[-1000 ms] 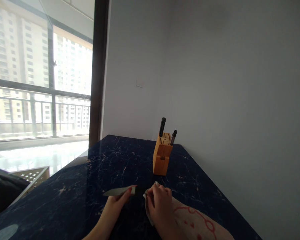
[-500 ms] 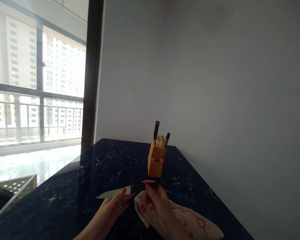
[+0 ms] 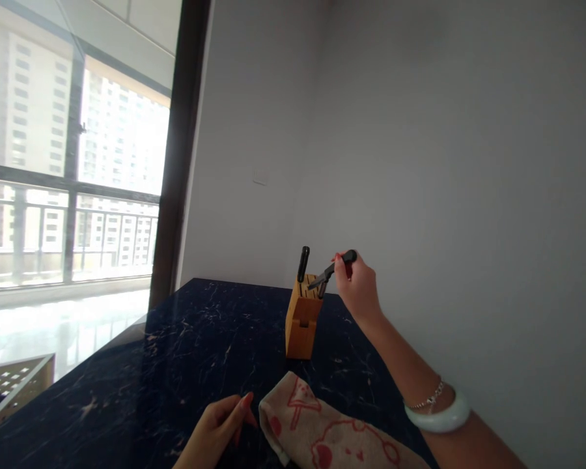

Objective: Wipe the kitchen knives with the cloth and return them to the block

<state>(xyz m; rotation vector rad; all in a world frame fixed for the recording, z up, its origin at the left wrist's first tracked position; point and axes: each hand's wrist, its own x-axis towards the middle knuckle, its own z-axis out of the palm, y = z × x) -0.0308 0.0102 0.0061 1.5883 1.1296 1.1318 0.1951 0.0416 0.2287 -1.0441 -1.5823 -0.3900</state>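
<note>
My right hand (image 3: 359, 283) is closed round the black handle of a knife (image 3: 329, 268), raised above the right side of the wooden knife block (image 3: 300, 332). The blade slants down to the left, its tip at the slotted top of the block. A black-handled tool (image 3: 303, 264) stands upright in the block's left side, and another dark handle, partly hidden behind the held knife, is at its right. My left hand (image 3: 217, 426) is low in front, fingers curled loosely with nothing in them. Beside it lies a beige cloth (image 3: 332, 430) with red drawings.
A dark blue marbled table (image 3: 200, 339) carries the block and cloth. Grey walls (image 3: 395, 163) rise behind and to the right. At the lower left is a light perforated basket or chair (image 3: 24, 384), beside a large window.
My right hand has lifted the knife up and right from over the cloth to the block's top. My left hand has come off the blade and dropped lower. The cloth is now uncovered.
</note>
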